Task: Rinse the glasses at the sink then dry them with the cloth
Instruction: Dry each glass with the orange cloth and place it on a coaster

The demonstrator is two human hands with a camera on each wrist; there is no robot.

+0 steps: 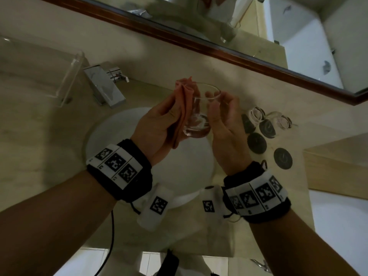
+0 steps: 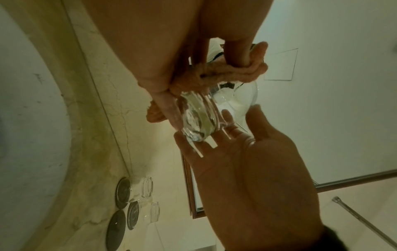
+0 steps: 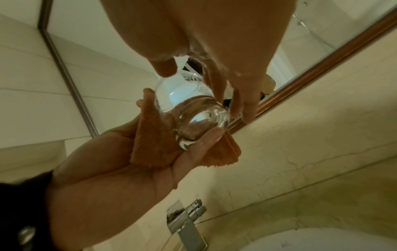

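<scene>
Held above the white sink basin [image 1: 103, 140]: one clear glass [image 1: 201, 114], tilted, rim pointing away toward the mirror [image 1: 258, 26], base toward the wrists.

Left hand [image 1: 157, 124]: on the left side of the glass, with an orange cloth [image 1: 184, 96] pinned between palm and glass wall. Thumb curled under the thick base, as seen from the right wrist; fingers extended along the cloth. Cloth folded, bunched at the rim end, lower edge hanging past the heel of the hand. Grip state: clamped on cloth and glass together.

Right hand [image 1: 223, 124]: on the right side of the glass. Fingers [image 1: 214, 94] bent over the rim, fingertips touching the wall near the lip; palm facing the glass. Grip state: closed lightly around the glass, holding the rim.

Droplets and streaks visible on the glass wall in the left wrist view.

On the beige stone counter [image 1: 288, 100], right of the basin: two further glasses [image 1: 257, 114] lying near the wall, next to dark round coasters [image 1: 256, 145]. Well apart from the held glass.

Behind the basin, left: chrome faucet [image 1: 105, 86], no water stream visible. Further left: clear acrylic tray [image 1: 67, 76].
</scene>
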